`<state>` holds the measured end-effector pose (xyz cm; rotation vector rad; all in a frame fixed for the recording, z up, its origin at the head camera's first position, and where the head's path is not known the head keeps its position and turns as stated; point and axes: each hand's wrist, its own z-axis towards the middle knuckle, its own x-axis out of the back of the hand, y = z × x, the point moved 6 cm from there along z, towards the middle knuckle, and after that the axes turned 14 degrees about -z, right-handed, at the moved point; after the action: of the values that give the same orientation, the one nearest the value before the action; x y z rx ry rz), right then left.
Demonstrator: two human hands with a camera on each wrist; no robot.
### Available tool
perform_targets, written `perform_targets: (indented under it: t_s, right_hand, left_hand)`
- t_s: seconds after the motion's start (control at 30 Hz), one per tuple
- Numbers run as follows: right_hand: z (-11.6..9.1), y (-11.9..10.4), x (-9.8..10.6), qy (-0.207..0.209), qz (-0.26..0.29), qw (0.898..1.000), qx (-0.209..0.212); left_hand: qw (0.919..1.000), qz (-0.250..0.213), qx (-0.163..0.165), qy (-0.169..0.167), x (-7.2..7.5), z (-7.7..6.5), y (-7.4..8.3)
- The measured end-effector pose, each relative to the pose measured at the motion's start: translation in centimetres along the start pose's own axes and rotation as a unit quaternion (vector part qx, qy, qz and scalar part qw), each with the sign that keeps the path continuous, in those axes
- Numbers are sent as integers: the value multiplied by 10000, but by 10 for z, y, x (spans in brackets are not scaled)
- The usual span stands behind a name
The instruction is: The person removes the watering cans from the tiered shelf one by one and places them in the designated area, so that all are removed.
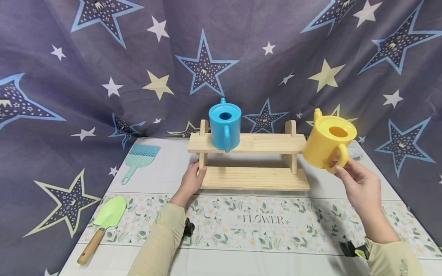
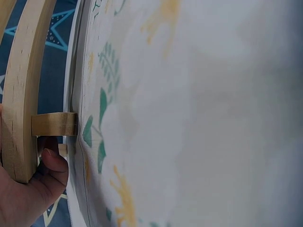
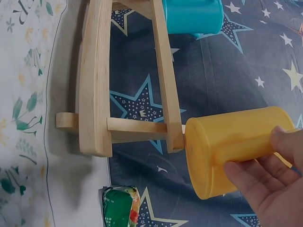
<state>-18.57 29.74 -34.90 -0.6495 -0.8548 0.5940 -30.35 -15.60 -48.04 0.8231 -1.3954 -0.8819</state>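
A two-tier wooden shelf (image 1: 255, 178) stands on the table, and a blue watering can (image 1: 232, 128) sits upright on the left part of its upper board. My left hand (image 1: 192, 179) grips the left end of the lower board, thumb at the front near the side post; the left wrist view shows the thumb (image 2: 56, 163) close against the wood. In my right hand (image 1: 362, 188) is a yellow watering can (image 1: 319, 145), held by its handle in the air just right of the shelf, slightly tilted. The right wrist view shows fingers around that handle.
A green hand trowel (image 1: 112, 211) with a wooden grip lies at front left, behind it a teal brush (image 1: 141, 155). In the right wrist view, a green packet (image 3: 118, 208) lies beyond the shelf's right end. A floral tablecloth (image 1: 262, 241) covers the table; a star-patterned curtain (image 1: 238, 23) hangs behind.
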Motion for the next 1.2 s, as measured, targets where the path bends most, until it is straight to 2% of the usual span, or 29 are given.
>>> perform_targets:
  t_s: [0.43, 0.8, 1.2]
  right_hand:
    - [-3, 10, 10, -21, 165, 9997, -163]
    - [-5, 19, 21, 187, -108, 9984, -516]
    - [-11, 34, 25, 109, -433, 9952, -867]
  left_hand:
    - [10000, -12, 10, 21, 0, 1, -1]
    - [10000, -8, -30, 19, 1, 1, 0]
    - [10000, -3, -53, 19, 0, 1, 0]
